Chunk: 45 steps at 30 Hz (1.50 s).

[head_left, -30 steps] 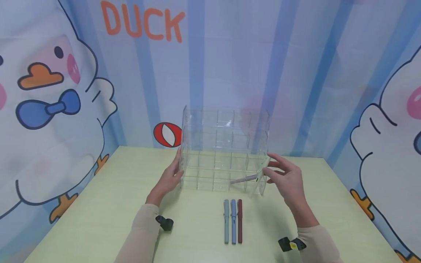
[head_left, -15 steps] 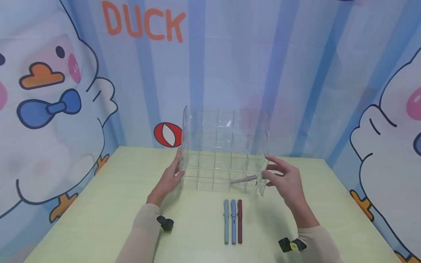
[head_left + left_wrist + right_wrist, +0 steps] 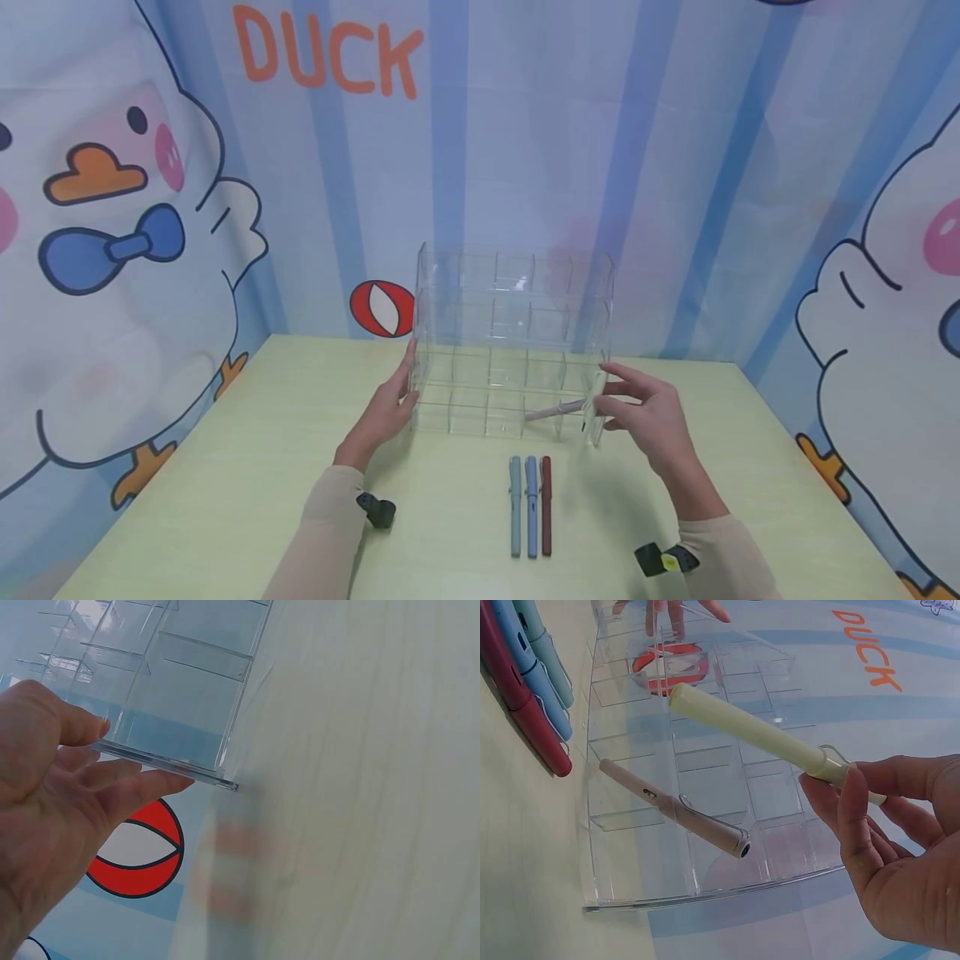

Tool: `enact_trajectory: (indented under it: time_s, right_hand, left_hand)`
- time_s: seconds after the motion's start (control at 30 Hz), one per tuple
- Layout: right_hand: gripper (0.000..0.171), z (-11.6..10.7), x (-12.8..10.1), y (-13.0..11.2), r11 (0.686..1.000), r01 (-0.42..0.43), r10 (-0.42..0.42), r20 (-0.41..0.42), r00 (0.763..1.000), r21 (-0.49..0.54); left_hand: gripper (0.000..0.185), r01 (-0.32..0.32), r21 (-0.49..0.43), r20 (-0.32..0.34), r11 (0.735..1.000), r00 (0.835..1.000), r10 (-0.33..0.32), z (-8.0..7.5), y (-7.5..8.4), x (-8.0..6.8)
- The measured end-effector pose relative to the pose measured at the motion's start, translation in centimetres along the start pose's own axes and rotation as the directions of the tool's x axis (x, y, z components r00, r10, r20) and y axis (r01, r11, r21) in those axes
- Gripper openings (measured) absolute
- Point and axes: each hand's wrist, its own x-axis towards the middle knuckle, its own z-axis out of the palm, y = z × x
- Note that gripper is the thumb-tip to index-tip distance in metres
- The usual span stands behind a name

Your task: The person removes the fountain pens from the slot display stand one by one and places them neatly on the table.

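Observation:
A clear acrylic pen organizer (image 3: 510, 375) with rows of small compartments stands upright on the table. My left hand (image 3: 387, 410) holds its left side panel, thumb on one face and fingers on the other, as the left wrist view shows. In my right hand (image 3: 651, 417) a pale yellow-green pen (image 3: 750, 735) is pinched near its clip end, its other end angled across the organizer's front at the lower right. A pinkish-grey pen (image 3: 675, 806) leans tilted in the bottom row, with its clip end sticking out.
Side by side on the table in front of the organizer lie a teal pen (image 3: 515, 508), a blue pen (image 3: 532, 508) and a dark red pen (image 3: 547, 508). A printed cloth backdrop (image 3: 517, 125) rises behind the table (image 3: 247, 467).
My right hand has moved slightly left and down with the pale yellow-green pen, closer to the organizer's right side. The left hand and the organizer stay in place.

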Motion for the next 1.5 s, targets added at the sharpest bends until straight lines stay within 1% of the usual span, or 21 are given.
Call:
enact_trajectory:
  time_s: [0.17, 0.33, 0.5, 0.63, 0.83, 0.97, 1.07, 1.3, 1.5]
  right_hand:
    - [0.054, -0.1, 0.1, 0.3, 0.998, -0.057, 0.057, 0.043, 0.997, 0.012]
    - [0.054, -0.3, 0.2, 0.7, 0.993, -0.112, 0.109, 0.095, 0.99, 0.026]
    - [0.055, -0.1, 0.4, 1.0, 0.99, -0.138, 0.136, 0.149, 0.979, 0.002]
    - [0.056, 0.1, 0.4, 1.2, 0.986, -0.164, 0.162, 0.176, 0.971, -0.004]
    - [0.055, 0.6, 0.4, 1.6, 0.984, -0.179, 0.18, 0.203, 0.962, -0.024]
    - [0.054, 1.0, 0.3, 1.8, 0.981, -0.193, 0.194, 0.218, 0.957, -0.026]
    - [0.053, 1.2, 0.3, 2.0, 0.977, -0.21, 0.211, 0.214, 0.954, -0.029]
    - [0.053, 1.2, 0.4, 2.4, 0.975, -0.219, 0.223, 0.213, 0.951, -0.043]
    - [0.052, 1.3, 0.6, 3.0, 0.971, -0.234, 0.238, 0.211, 0.948, -0.047]
  left_hand:
    - [0.087, 0.007, -0.001, 0.006, 1.0, 1.0, -0.007, 0.0, -0.1, 0.0]
    - [0.088, 0.008, -0.001, 0.006, 1.0, 1.0, -0.008, -0.1, -0.1, 0.0]
    - [0.089, 0.013, -0.011, 0.008, 1.0, 1.0, -0.013, -0.1, -0.1, 0.0]
    - [0.088, 0.016, -0.004, 0.006, 1.0, 1.0, -0.016, -0.1, 0.0, 0.0]
    - [0.087, 0.017, 0.005, 0.004, 1.0, 1.0, -0.017, -0.1, 0.2, 0.0]
    - [0.086, 0.012, 0.0, 0.005, 1.0, 1.0, -0.012, -0.1, 0.0, 0.0]
    - [0.086, 0.011, -0.001, 0.005, 1.0, 1.0, -0.011, -0.1, -0.1, 0.0]
    - [0.087, 0.014, -0.004, 0.004, 1.0, 1.0, -0.014, -0.1, 0.0, -0.1]
    - [0.086, 0.031, -0.016, 0.006, 0.999, 0.999, -0.031, -0.2, 0.1, -0.2]
